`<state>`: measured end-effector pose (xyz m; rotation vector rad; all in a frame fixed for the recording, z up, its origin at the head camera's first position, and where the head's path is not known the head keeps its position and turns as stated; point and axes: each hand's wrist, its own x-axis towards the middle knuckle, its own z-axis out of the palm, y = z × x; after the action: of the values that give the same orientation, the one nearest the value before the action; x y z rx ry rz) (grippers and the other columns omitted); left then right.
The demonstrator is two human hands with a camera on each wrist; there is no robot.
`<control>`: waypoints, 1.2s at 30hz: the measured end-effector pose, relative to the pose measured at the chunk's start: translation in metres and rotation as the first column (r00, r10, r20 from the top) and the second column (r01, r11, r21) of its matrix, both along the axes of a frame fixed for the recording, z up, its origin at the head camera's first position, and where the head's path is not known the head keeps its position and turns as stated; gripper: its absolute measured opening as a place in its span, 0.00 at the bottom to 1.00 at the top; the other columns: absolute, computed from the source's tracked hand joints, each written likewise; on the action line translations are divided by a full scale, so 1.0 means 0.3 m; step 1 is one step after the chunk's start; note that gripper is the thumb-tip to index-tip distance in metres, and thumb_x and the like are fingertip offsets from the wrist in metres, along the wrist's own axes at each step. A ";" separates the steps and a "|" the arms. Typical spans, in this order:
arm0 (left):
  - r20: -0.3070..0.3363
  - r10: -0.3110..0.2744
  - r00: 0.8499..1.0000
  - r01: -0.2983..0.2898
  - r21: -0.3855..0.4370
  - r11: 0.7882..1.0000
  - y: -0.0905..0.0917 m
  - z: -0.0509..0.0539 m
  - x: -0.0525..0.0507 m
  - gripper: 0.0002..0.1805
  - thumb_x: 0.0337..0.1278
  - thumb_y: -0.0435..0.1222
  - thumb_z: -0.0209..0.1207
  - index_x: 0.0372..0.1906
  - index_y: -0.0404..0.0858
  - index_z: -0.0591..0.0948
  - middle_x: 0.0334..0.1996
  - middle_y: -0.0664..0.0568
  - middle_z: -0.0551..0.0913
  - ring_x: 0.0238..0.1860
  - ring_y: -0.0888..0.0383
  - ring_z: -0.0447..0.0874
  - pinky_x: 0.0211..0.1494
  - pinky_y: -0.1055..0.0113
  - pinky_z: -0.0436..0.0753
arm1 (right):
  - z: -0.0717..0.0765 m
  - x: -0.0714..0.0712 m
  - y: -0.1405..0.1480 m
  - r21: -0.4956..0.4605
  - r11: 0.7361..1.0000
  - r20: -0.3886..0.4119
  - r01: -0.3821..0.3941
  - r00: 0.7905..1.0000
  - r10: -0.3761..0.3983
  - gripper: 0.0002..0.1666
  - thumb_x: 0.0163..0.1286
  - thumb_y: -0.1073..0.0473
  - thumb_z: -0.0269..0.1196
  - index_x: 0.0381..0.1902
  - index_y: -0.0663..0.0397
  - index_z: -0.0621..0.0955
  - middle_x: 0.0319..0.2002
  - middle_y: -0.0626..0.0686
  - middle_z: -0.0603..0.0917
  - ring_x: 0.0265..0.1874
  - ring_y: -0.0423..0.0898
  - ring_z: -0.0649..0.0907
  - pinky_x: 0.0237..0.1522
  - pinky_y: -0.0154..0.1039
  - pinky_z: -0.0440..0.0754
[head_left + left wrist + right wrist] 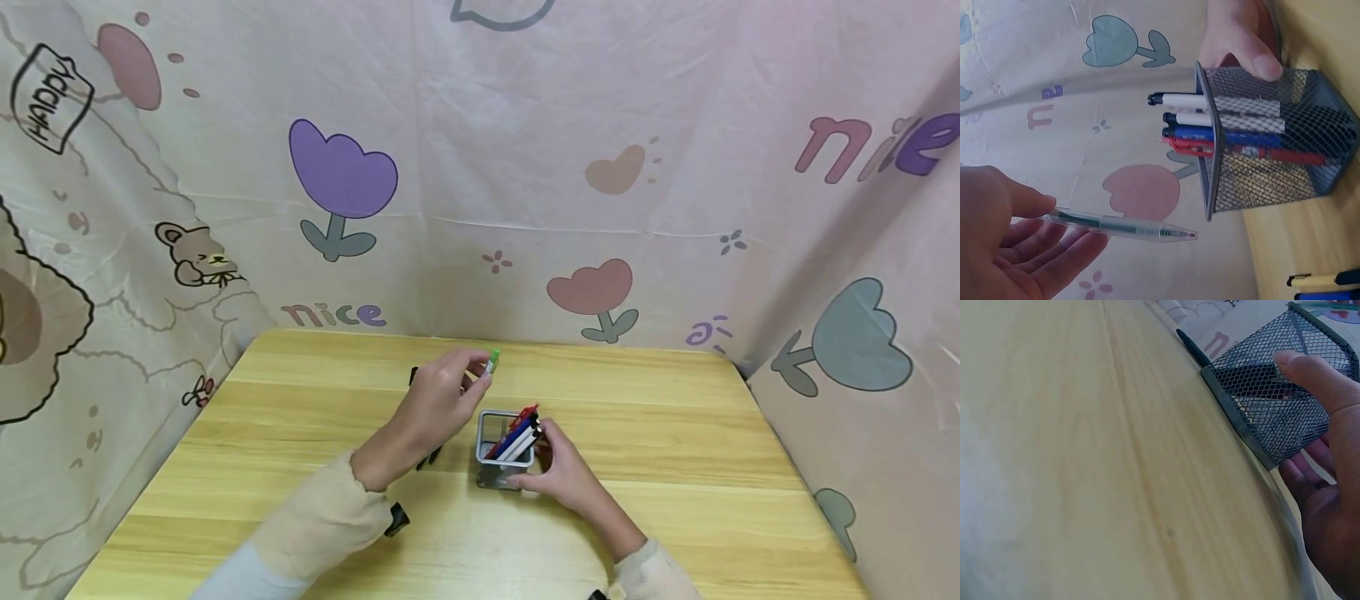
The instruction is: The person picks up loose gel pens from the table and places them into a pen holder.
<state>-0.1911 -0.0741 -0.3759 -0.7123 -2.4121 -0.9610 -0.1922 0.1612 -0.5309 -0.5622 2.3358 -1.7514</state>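
Observation:
A clear-barrelled pen with green inside (1132,226) is pinched between the thumb and fingers of my left hand (437,398). It is held above the table, up and to the left of a square metal-mesh pen holder (497,477). Inside the holder lean two white pens (1185,102), a blue pen (1190,133) and a red pen (1188,147), all slanting to the right in the head view. My right hand (567,477) grips the holder from its right side, the thumb (1304,367) lying against the mesh. The holder's base is on the table.
On the wooden table (300,417), left of the holder and partly under my left forearm, lie several pens, among them a yellow and black one (1313,280) and a blue one (1329,295). A printed cloth (465,150) hangs behind the table and along both sides.

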 end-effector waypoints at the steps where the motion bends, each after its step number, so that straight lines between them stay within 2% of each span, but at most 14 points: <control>1: 0.001 -0.010 1.000 0.010 0.004 1.000 0.004 0.001 0.002 0.12 0.66 0.29 0.65 0.53 0.32 0.84 0.38 0.47 0.88 0.32 0.60 0.88 0.35 0.80 0.85 | -0.001 0.000 0.000 -0.002 1.000 0.000 0.001 1.000 -0.001 0.47 0.49 0.57 0.84 0.64 0.48 0.71 0.60 0.53 0.81 0.58 0.44 0.83 0.65 0.27 0.78; 7: -0.003 -0.056 0.998 0.056 0.004 0.998 0.028 -0.002 0.013 0.13 0.66 0.29 0.66 0.54 0.32 0.84 0.38 0.48 0.88 0.33 0.61 0.88 0.36 0.82 0.84 | -0.008 -0.001 0.001 -0.021 1.000 -0.013 -0.012 1.000 0.011 0.46 0.50 0.58 0.84 0.63 0.48 0.71 0.59 0.54 0.81 0.57 0.43 0.84 0.64 0.28 0.80; 14: 0.004 -0.109 0.994 0.109 0.000 0.994 0.062 -0.025 0.030 0.13 0.66 0.30 0.66 0.53 0.33 0.83 0.39 0.48 0.88 0.34 0.61 0.89 0.37 0.81 0.85 | -0.007 -0.001 0.000 -0.028 1.000 -0.010 -0.012 1.000 0.012 0.46 0.50 0.58 0.84 0.63 0.49 0.71 0.59 0.54 0.80 0.56 0.42 0.83 0.64 0.28 0.79; 23: -0.055 -0.203 0.978 0.204 0.014 0.979 0.090 -0.047 0.046 0.14 0.65 0.29 0.66 0.53 0.30 0.83 0.39 0.46 0.89 0.35 0.60 0.91 0.38 0.80 0.86 | -0.008 -0.001 0.001 -0.042 0.999 -0.017 -0.021 1.000 0.020 0.45 0.51 0.59 0.83 0.63 0.48 0.70 0.60 0.54 0.79 0.56 0.42 0.83 0.62 0.28 0.80; 31: -0.040 -0.213 0.976 0.212 -0.033 0.977 0.112 -0.084 0.066 0.13 0.66 0.31 0.66 0.53 0.31 0.83 0.40 0.47 0.89 0.36 0.61 0.90 0.39 0.82 0.85 | -0.006 -0.001 0.002 -0.051 0.998 -0.043 -0.038 0.998 0.036 0.45 0.52 0.57 0.83 0.63 0.46 0.71 0.63 0.52 0.79 0.58 0.41 0.82 0.63 0.28 0.80; 36: -0.034 -0.238 0.971 0.237 -0.032 0.971 0.121 -0.100 0.067 0.13 0.66 0.31 0.67 0.52 0.31 0.84 0.39 0.47 0.90 0.37 0.61 0.90 0.40 0.81 0.86 | -0.005 0.002 0.004 -0.054 0.998 -0.051 -0.044 0.998 0.042 0.45 0.52 0.58 0.83 0.64 0.46 0.71 0.64 0.53 0.78 0.59 0.41 0.82 0.64 0.29 0.80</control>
<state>-0.1709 -0.0379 -0.4060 -1.0386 -2.3489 -0.9963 -0.1917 0.1624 -0.5323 -0.6672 2.2963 -1.8072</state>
